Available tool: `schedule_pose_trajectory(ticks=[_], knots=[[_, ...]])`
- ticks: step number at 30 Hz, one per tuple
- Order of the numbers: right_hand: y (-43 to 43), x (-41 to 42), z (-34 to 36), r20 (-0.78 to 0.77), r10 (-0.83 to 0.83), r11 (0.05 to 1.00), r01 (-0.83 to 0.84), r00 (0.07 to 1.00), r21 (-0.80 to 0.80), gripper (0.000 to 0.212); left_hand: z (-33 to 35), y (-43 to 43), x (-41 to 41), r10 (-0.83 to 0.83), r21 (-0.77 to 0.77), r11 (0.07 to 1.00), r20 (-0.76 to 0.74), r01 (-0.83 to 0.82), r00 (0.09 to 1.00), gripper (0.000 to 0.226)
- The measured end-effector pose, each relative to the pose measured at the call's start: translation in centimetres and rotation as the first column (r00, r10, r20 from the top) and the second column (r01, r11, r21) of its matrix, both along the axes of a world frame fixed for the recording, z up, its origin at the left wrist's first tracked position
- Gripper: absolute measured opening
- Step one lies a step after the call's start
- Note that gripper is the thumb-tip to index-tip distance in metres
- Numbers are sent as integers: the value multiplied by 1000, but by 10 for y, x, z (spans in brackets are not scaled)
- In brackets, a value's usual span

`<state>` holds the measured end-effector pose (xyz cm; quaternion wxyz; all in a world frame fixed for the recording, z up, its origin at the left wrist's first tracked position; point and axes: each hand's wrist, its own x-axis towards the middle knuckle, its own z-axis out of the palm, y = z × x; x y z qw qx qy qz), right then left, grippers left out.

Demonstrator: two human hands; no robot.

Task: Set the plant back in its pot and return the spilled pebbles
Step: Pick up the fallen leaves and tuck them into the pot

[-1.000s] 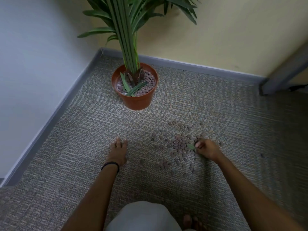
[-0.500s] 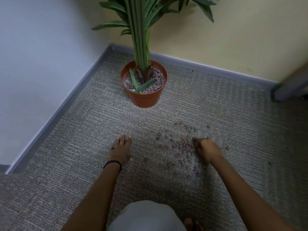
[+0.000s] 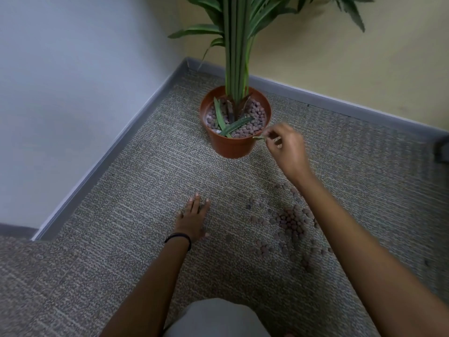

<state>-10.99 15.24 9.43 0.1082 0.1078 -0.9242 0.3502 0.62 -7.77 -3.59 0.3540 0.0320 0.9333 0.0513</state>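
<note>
The green plant (image 3: pixel 237 52) stands upright in the orange pot (image 3: pixel 233 145) near the room's corner; pebbles and two loose leaves lie on the pot's surface. Spilled brown pebbles (image 3: pixel 290 221) are scattered on the carpet to the lower right of the pot. My right hand (image 3: pixel 285 148) is raised beside the pot's right rim, its fingertips pinching a small green leaf (image 3: pixel 258 137) at the rim. My left hand (image 3: pixel 193 218) rests flat on the carpet, fingers spread, left of the pebbles, holding nothing.
Grey carpet (image 3: pixel 121 215) covers the floor. A pale wall with grey baseboard (image 3: pixel 109 152) runs along the left, a yellow wall (image 3: pixel 364 57) along the back. My knee in light fabric (image 3: pixel 216 319) shows at the bottom edge.
My right hand picked up a small leaf from the pebble patch and rose with it to the pot's right rim. The left hand stayed flat on the carpet.
</note>
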Motion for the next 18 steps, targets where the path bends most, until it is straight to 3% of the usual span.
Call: schedule_pose_trajectory(ticks=[5, 9, 13, 18], knots=[[-18, -31, 4, 29, 26, 1000, -26, 999, 10, 18, -3, -2, -2, -11, -2, 1000, -7, 11, 1000, 99], [-18, -37, 2, 129, 59, 998, -63, 990, 30, 35, 0, 0, -3, -27, -15, 1000, 1, 27, 1000, 98], [9, -15, -27, 190, 33, 999, -35, 981, 9, 32, -1, 1, -1, -12, -13, 1000, 9, 12, 1000, 97], [56, 39, -85, 435, -29, 982, -55, 900, 178, 32, 1, 2, -2, 10, 13, 1000, 18, -11, 1000, 96]])
